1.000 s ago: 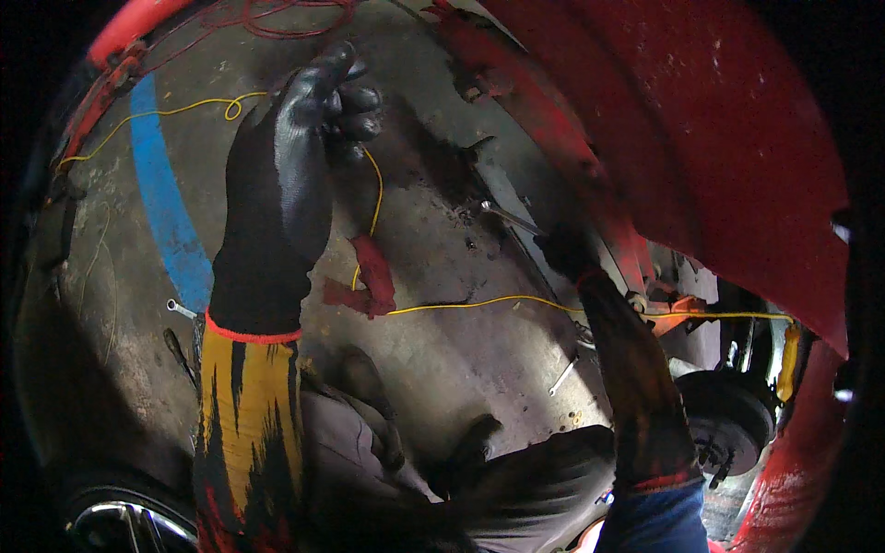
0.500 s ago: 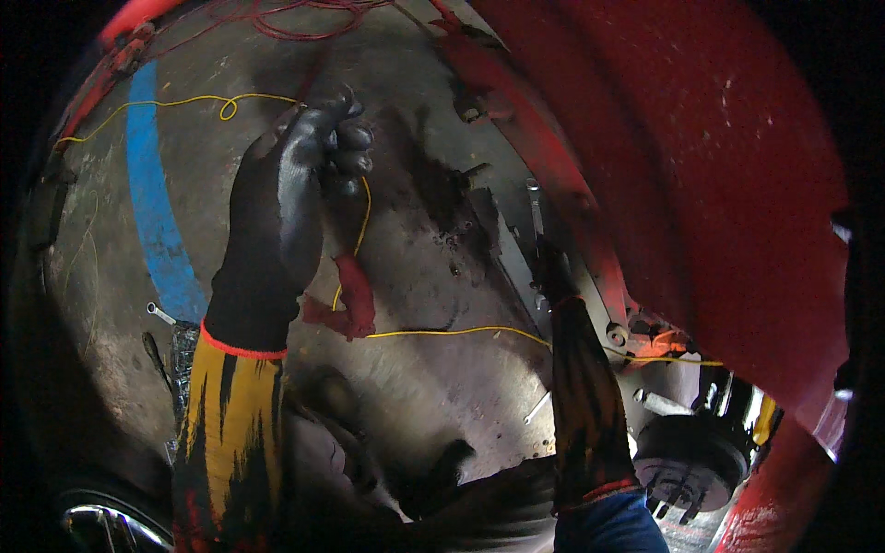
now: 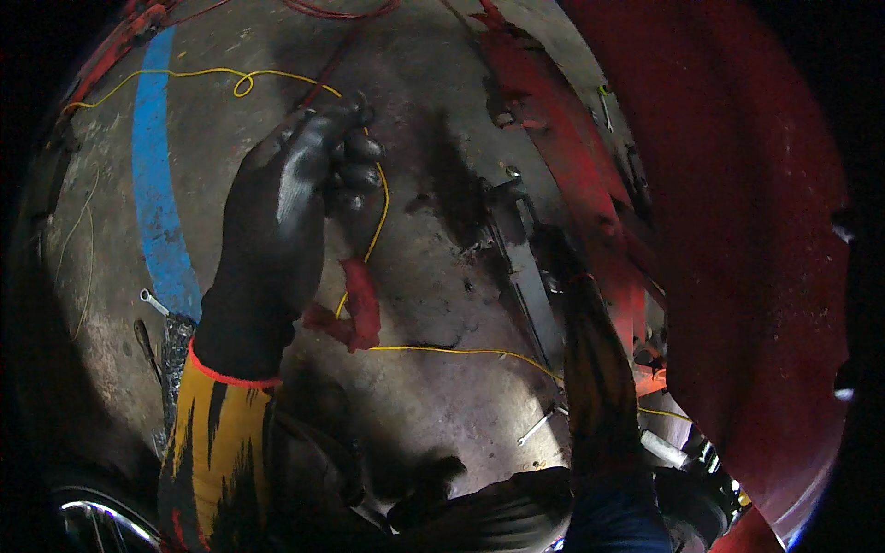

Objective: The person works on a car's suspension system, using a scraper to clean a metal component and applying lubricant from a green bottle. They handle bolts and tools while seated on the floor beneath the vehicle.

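My left hand (image 3: 323,161), in a black coated glove, is raised left of centre with its fingers curled. What it holds, if anything, is hidden. A thin yellow cord (image 3: 378,217) runs past it, apparently behind the fingers, down to a red rag (image 3: 362,304) on the floor. My right hand (image 3: 556,263), dark-gloved and in shadow beside a red metal beam (image 3: 585,138), is closed round a wrench. The wrench's bright ring end (image 3: 513,172) sticks out beyond the fingers; the grip itself is hard to see.
A large red body panel (image 3: 737,230) fills the right side. A loose wrench (image 3: 535,429) lies on the floor near my legs; another wrench (image 3: 152,300) sits at left beside a blue floor stripe (image 3: 157,175). A wheel (image 3: 101,525) stands at the lower left.
My right hand and the wrench have shifted a little, the ring end moving left and up. My left hand keeps its curled pose. The whole view has turned slightly.
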### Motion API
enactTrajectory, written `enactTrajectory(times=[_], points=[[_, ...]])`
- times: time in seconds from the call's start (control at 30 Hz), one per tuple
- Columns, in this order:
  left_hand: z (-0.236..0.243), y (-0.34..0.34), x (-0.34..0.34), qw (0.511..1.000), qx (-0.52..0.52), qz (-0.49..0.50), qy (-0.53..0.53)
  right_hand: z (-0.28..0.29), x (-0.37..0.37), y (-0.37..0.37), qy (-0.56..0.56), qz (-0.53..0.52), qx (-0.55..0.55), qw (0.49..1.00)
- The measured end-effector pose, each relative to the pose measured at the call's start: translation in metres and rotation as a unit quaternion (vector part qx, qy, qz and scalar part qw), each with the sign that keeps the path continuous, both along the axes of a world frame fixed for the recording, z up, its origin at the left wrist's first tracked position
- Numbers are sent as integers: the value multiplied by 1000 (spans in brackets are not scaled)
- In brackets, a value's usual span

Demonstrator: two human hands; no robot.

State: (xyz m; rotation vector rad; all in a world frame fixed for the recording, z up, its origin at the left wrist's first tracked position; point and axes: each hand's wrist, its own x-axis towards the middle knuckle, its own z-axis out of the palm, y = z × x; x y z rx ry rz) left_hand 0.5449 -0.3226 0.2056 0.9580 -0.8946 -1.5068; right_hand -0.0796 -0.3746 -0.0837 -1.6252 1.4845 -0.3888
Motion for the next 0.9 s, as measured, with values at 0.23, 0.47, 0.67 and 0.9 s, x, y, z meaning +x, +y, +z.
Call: enactTrajectory(times=[0.23,0.47,0.67,0.9], points=[[-3,7,1,1000,-16,-7,-15,35,17,25,218,-167,-212,938],[2,6,1,999,-23,7,-39,35,34,60,328,-143,-194,913],[3,10,-1,998,-40,6,-46,32,6,85,373,-133,-250,883],[2,9,-4,999,-35,-22,2,42,46,107,430,-96,-299,846]])
